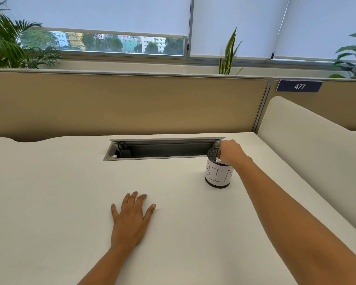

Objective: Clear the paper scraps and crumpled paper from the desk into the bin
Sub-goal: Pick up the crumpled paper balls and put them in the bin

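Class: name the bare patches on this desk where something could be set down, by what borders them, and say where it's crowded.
Bare: the wide stretch left of the left hand, up to the cable tray; the strip between that hand and the bin. Crowded: the far right, where the right hand holds paper over the bin, beside the tray.

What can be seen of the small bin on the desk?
The small black mesh cylinder bin stands upright on the white desk, before the right end of the grey recessed cable tray. A white paper label hand-lettered BIN wraps its side. The right hand hangs over its open rim, its grip on a white paper scrap at the mouth.
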